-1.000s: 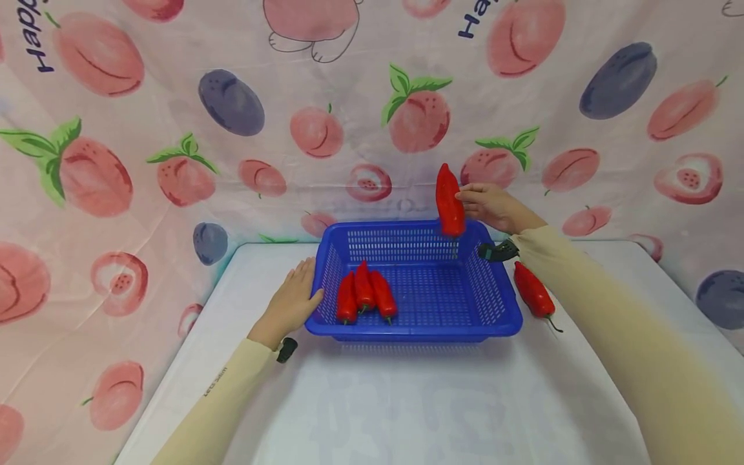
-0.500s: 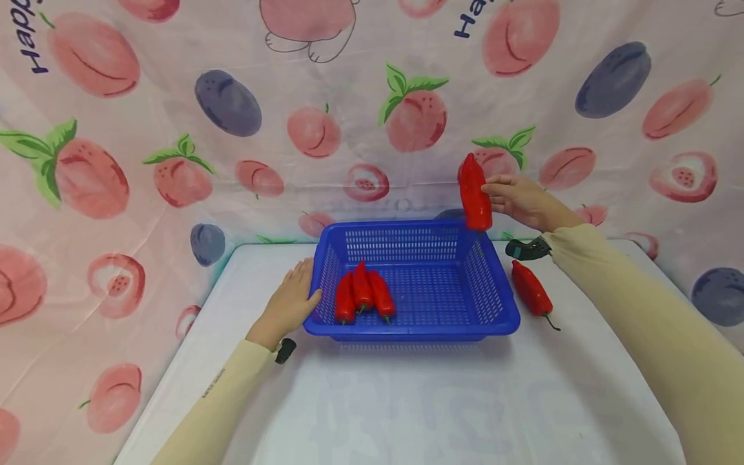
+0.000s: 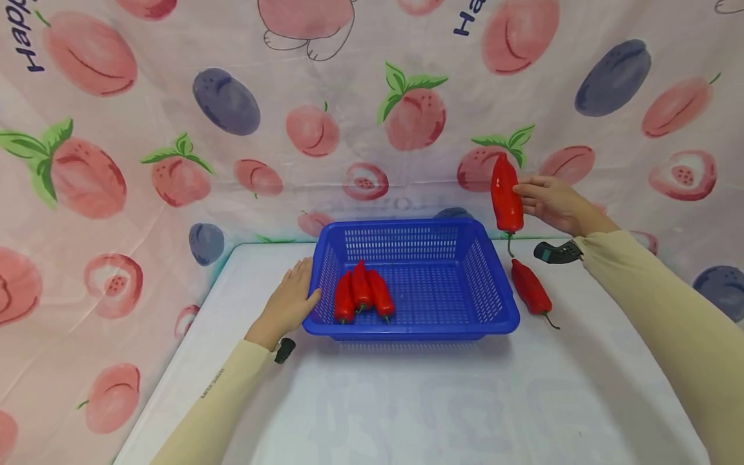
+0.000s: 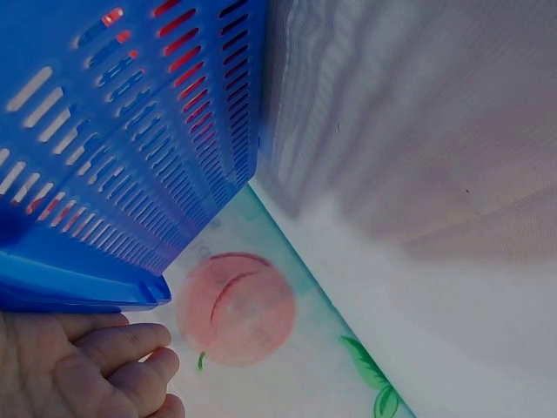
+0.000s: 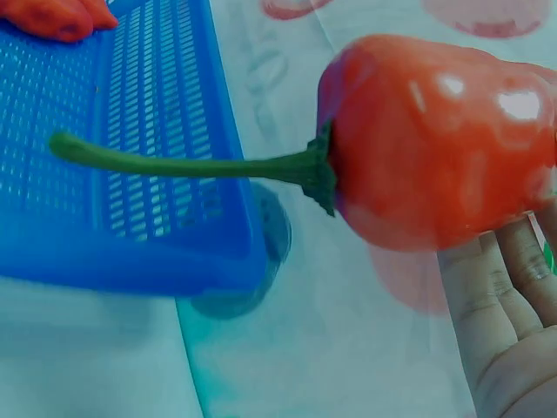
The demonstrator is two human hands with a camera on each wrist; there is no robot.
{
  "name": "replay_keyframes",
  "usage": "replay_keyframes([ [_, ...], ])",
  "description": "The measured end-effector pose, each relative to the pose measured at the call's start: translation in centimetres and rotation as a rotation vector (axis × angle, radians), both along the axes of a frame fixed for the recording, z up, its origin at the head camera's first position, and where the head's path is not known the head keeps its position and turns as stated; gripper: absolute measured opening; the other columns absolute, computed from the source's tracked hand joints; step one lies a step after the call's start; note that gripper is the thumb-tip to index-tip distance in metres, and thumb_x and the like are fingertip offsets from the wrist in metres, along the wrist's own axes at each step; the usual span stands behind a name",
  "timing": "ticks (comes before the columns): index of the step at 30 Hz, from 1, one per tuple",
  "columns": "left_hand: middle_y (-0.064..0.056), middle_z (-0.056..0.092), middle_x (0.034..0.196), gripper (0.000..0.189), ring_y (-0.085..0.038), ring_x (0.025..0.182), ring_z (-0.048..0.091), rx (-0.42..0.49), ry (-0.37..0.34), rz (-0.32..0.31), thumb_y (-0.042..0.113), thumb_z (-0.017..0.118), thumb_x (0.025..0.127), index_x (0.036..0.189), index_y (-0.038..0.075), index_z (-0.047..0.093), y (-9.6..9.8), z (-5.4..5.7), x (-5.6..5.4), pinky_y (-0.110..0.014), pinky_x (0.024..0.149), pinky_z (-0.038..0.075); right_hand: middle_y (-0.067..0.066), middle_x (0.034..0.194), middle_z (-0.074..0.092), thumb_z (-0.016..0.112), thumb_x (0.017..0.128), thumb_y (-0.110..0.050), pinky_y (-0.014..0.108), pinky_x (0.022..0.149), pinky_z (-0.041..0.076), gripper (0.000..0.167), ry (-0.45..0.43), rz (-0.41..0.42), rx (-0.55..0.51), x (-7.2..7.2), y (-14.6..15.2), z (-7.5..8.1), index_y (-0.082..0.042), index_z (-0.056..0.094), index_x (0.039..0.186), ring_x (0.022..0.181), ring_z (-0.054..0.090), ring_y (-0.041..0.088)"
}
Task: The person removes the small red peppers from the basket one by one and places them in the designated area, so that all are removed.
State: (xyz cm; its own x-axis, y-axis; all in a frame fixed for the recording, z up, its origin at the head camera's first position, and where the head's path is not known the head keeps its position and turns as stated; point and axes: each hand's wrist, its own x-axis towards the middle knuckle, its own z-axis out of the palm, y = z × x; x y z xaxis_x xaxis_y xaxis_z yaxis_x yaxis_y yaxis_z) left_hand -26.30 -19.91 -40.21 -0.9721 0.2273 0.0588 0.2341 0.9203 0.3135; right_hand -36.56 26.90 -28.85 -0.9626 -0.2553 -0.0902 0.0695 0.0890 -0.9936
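- In the air, right of the blue basket (image 3: 407, 330), we see the right hand (image 3: 552, 200) pinching a red pepper (image 3: 507, 201), stem down.
- Against the basket's left side, the left hand (image 3: 285, 306) rests, fingers loose.

Cut-off words starting "Ha" (image 3: 469, 17) stand on the fruit-print backdrop (image 3: 354, 87); small lettering (image 3: 212, 382) on the left sleeve (image 3: 229, 394) is unclear.

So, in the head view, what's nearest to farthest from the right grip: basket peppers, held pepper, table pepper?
1. Held pepper: in the right grip.
2. Table pepper: right of the basket.
3. Basket peppers: inside, at the left.
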Motion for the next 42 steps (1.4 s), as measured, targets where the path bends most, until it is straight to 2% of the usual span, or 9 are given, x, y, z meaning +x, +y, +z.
replay_keyframes([
  [5, -0.022, 0.016, 0.156, 0.070, -0.038, 0.145, 0.013, 0.003, -0.006, 0.001, 0.028, 0.041, 0.096, 0.148, -0.006, 0.010, 0.0, 0.0, 0.0, -0.050, 0.119, 0.011, -0.018, 0.095, 0.062, 0.060, 0.089, -0.032, 0.014, 0.075, 0.054, 0.029, -0.027, -0.015, 0.057, 0.1, 1.3, -0.6, -0.022, 0.053, 0.116, 0.088, 0.062, 0.000],
  [9, -0.022, 0.016, 0.156, 0.070, -0.038, 0.145, 0.013, 0.006, -0.009, 0.004, 0.029, 0.042, 0.096, 0.148, -0.006, 0.010, 0.1, 0.0, 0.0, -0.050, 0.119, 0.011, -0.020, 0.098, 0.058, 0.059, 0.089, -0.036, 0.013, 0.076, 0.053, 0.058, -0.047, -0.035, 0.108, 0.0, 2.3, -1.1, -0.016, 0.038, 0.139, 0.089, 0.059, -0.002],
  [11, -0.022, 0.016, 0.156, 0.070, -0.038, 0.145, 0.013, 0.006, -0.009, 0.005, 0.028, 0.042, 0.096, 0.148, -0.006, 0.011, 0.1, -0.1, 0.0, -0.050, 0.119, 0.011, -0.020, 0.102, 0.054, 0.058, 0.089, -0.039, 0.012, 0.077, 0.052, 0.068, -0.061, -0.043, 0.137, 0.0, 2.8, -1.4, -0.013, 0.030, 0.145, 0.091, 0.058, -0.003],
  [20, -0.021, 0.014, 0.156, 0.070, -0.038, 0.145, 0.011, 0.009, -0.023, 0.006, 0.029, 0.041, 0.096, 0.148, -0.005, 0.009, 0.1, -0.1, 0.0, -0.050, 0.120, 0.010, -0.014, 0.112, 0.044, 0.059, 0.088, -0.040, 0.012, 0.077, 0.052, 0.073, -0.136, -0.073, 0.131, -0.1, 4.9, -2.6, -0.017, 0.023, 0.147, 0.095, 0.054, -0.002],
  [28, -0.021, 0.014, 0.156, 0.070, -0.037, 0.146, 0.011, 0.013, -0.024, 0.016, 0.029, 0.040, 0.096, 0.149, -0.005, 0.008, 0.0, -0.1, -0.1, -0.050, 0.120, 0.009, -0.016, 0.110, 0.044, 0.059, 0.086, -0.046, 0.011, 0.077, 0.051, 0.062, -0.173, -0.101, 0.140, -0.2, 6.1, -3.7, -0.027, 0.032, 0.139, 0.100, 0.049, 0.003],
  [32, -0.021, 0.014, 0.156, 0.070, -0.037, 0.146, 0.010, 0.019, -0.026, 0.015, 0.029, 0.041, 0.097, 0.149, -0.005, 0.008, 0.1, -0.1, -0.1, -0.050, 0.120, 0.009, -0.016, 0.110, 0.043, 0.058, 0.087, -0.046, 0.011, 0.078, 0.051, 0.065, -0.166, -0.097, 0.169, -0.2, 6.9, -4.3, -0.025, 0.030, 0.142, 0.097, 0.050, 0.001],
  [34, -0.021, 0.014, 0.156, 0.070, -0.037, 0.146, 0.010, 0.018, -0.026, 0.014, 0.029, 0.041, 0.096, 0.149, -0.005, 0.008, 0.1, 0.0, -0.1, -0.050, 0.120, 0.009, -0.017, 0.108, 0.045, 0.058, 0.088, -0.043, 0.011, 0.077, 0.051, 0.060, -0.156, -0.095, 0.163, -0.2, 7.2, -4.6, -0.025, 0.033, 0.139, 0.094, 0.053, -0.001],
  [39, -0.021, 0.014, 0.156, 0.070, -0.037, 0.146, 0.010, 0.018, -0.028, 0.013, 0.029, 0.040, 0.096, 0.149, -0.005, 0.008, 0.1, 0.0, -0.1, -0.050, 0.119, 0.009, -0.023, 0.094, 0.055, 0.059, 0.088, -0.039, 0.012, 0.074, 0.052, 0.028, -0.128, -0.103, 0.128, -0.1, 8.0, -5.1, -0.029, 0.049, 0.112, 0.085, 0.058, -0.004],
  [42, -0.021, 0.013, 0.157, 0.070, -0.037, 0.146, 0.010, 0.013, -0.034, 0.016, 0.029, 0.040, 0.097, 0.149, -0.005, 0.008, 0.1, 0.0, -0.2, -0.050, 0.119, 0.009, -0.024, 0.089, 0.058, 0.060, 0.088, -0.038, 0.013, 0.073, 0.053, 0.019, -0.137, -0.106, 0.114, -0.1, 8.3, -5.4, -0.032, 0.052, 0.104, 0.082, 0.059, -0.003],
])
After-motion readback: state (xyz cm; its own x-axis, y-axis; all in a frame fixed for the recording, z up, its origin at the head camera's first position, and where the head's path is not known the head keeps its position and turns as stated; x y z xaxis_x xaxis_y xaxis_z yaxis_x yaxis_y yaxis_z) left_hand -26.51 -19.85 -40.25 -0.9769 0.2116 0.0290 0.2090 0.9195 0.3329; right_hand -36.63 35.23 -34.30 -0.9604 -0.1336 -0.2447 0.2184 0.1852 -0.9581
